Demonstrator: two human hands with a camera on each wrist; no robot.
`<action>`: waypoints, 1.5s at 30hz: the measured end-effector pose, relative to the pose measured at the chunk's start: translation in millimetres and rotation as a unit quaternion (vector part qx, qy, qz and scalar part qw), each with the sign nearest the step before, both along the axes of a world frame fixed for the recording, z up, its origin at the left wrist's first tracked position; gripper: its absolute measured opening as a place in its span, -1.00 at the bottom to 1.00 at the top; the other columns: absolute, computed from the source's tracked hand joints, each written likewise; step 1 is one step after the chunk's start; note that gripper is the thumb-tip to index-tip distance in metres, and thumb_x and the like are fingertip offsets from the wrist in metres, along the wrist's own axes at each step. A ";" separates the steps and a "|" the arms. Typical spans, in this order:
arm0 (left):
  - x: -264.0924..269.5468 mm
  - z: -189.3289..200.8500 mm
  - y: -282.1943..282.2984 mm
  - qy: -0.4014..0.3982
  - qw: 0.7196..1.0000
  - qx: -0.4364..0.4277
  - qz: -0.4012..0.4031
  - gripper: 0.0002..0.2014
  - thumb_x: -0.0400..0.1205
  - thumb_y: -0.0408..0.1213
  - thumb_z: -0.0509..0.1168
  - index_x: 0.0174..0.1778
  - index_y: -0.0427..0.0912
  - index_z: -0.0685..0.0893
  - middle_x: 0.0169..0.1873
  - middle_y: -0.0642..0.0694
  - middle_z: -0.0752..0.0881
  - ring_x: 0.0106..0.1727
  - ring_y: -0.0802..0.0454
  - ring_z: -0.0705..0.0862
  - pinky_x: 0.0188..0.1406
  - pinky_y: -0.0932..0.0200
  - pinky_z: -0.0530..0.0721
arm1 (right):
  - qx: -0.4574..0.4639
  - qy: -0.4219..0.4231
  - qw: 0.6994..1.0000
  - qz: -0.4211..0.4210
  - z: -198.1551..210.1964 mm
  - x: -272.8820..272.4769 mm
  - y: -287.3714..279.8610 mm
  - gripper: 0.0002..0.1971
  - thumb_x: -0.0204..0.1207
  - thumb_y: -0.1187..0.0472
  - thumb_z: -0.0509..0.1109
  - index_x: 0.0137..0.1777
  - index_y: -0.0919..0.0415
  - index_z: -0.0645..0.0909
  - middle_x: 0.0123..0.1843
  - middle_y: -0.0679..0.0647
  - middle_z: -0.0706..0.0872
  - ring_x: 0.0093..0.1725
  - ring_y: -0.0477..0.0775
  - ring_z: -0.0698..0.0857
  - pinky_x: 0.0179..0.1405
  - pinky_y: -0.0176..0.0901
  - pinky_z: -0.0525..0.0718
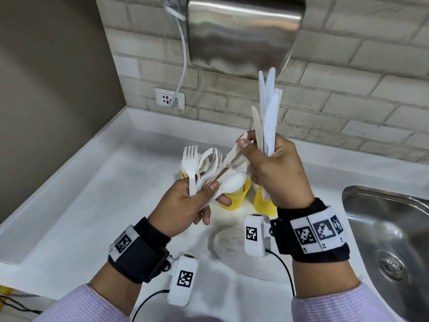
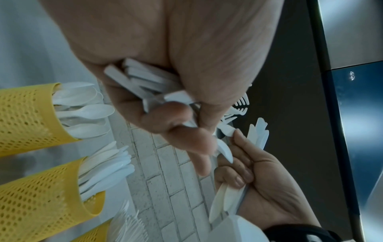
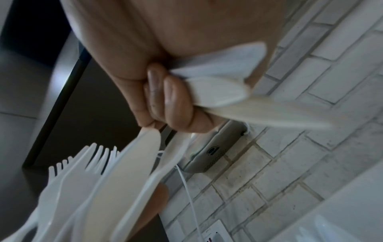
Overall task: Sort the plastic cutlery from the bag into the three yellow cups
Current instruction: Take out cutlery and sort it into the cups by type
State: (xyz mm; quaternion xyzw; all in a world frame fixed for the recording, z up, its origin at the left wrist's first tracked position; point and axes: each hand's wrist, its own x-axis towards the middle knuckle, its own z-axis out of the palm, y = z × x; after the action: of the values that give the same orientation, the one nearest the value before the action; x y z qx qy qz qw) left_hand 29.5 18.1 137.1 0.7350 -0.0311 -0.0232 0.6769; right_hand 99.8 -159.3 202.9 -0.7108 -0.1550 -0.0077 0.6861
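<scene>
Left hand (image 1: pixel 185 203) grips mixed fan of forks (image 1: pixel 197 163) and spoon (image 1: pixel 232 181), heads splayed so each kind shows. Right hand (image 1: pixel 276 170) clamps bundle of knives (image 1: pixel 269 112) upright, thumb and forefinger pinching one more knife (image 1: pixel 232 152) out of fan — likely gathering one kind before dropping it.

Yellow cups (image 1: pixel 234 196) stand on table (image 1: pixel 92 205) directly under both hands, part-filled; left wrist view shows spoons, knives, forks each in own cup.

Sink (image 1: pixel 390 228) right of cups — table edge close. Dryer (image 1: pixel 243 31) above cups limits lift. Bag not visible.
</scene>
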 end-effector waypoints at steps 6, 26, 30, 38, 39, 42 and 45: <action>0.9 -0.3 -1.7 -0.010 1.000 0.010 -0.005 -0.74 0.83 -0.15 0.17 0.13 -0.10 0.77 -0.09 -0.12 0.88 -0.56 -0.08 0.52 -0.55 0.21 0.41 | 0.145 0.107 0.983 -0.036 -0.2 0.1 2.2 -0.87 0.72 0.29 0.40 -0.06 0.24 0.53 -0.49 0.03 0.24 -0.57 -0.01 0.16 -0.53 -0.19 0.14; 2.3 -4.5 -6.5 0.011 0.998 -0.044 -0.034 -0.65 0.76 -0.03 0.29 -0.27 -0.16 0.55 -0.42 -0.09 0.28 -0.41 -0.12 0.13 -0.50 0.07 0.09 | 0.477 0.251 0.833 -0.126 -1.5 8.1 -5.1 -0.71 0.84 0.14 0.20 -0.03 0.34 0.55 -0.30 0.15 0.80 -0.31 0.16 0.86 -0.12 0.08 0.88; 3.4 -5.0 -8.7 0.037 0.999 -0.034 -0.021 -0.70 0.69 -0.06 0.41 0.00 -0.28 0.73 -0.52 -0.02 0.28 -0.52 -0.05 0.15 -0.54 0.15 0.12 | 0.538 0.238 0.797 -0.136 -8.4 13.2 -8.3 -0.73 0.83 0.09 0.23 -0.14 0.11 0.47 -0.49 -0.05 0.47 -0.61 -0.05 0.50 -0.52 -0.26 0.66; 14.3 9.4 -22.6 0.198 0.938 -0.278 0.064 -0.67 0.78 -0.19 0.27 -0.28 -0.28 0.60 -0.10 -0.48 0.82 -0.03 -0.43 0.85 -0.04 -0.09 0.88 | 0.291 -0.011 0.938 -0.190 2.1 -18.1 16.9 -0.49 0.76 0.07 0.37 -0.45 0.05 0.35 -0.61 -0.01 0.26 -0.67 0.05 0.26 -0.60 -0.17 0.38; 15.3 12.5 -23.5 0.201 0.930 -0.304 0.051 -0.61 0.78 -0.18 0.26 -0.36 -0.27 0.55 0.00 -0.54 0.80 0.05 -0.44 0.83 0.07 -0.12 0.85 | 0.252 -0.038 0.948 -0.188 -1.3 -20.8 21.1 -0.50 0.74 0.11 0.40 -0.47 0.05 0.38 -0.64 0.00 0.32 -0.69 0.07 0.31 -0.58 -0.13 0.43; 16.5 14.5 -24.0 0.218 0.909 -0.354 0.030 -0.57 0.77 -0.16 0.26 -0.43 -0.21 0.45 -0.12 -0.43 0.81 -0.06 -0.32 0.86 0.02 -0.12 0.86 | 0.175 -0.055 0.969 -0.164 -19.0 -28.7 31.3 -0.59 0.68 0.16 0.47 -0.40 0.20 0.47 -0.63 0.11 0.49 -0.67 0.11 0.47 -0.55 -0.11 0.53; 16.2 16.5 -25.7 0.221 0.904 -0.364 0.032 -0.61 0.80 -0.15 0.24 -0.35 -0.18 0.47 -0.46 -0.12 0.66 -0.37 -0.06 0.76 -0.29 0.05 0.82 | 0.125 -0.032 0.981 -0.146 -37.6 -36.5 40.4 -0.73 0.61 0.24 0.55 -0.26 0.33 0.61 -0.51 0.21 0.64 -0.57 0.07 0.65 -0.48 -0.15 0.63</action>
State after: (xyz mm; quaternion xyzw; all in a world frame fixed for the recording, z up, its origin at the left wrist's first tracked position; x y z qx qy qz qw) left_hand 45.7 -7.6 153.6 0.4140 0.1365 -0.1509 0.8873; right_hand 63.3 -118.9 165.3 -0.6336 -0.0697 -0.1501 0.7557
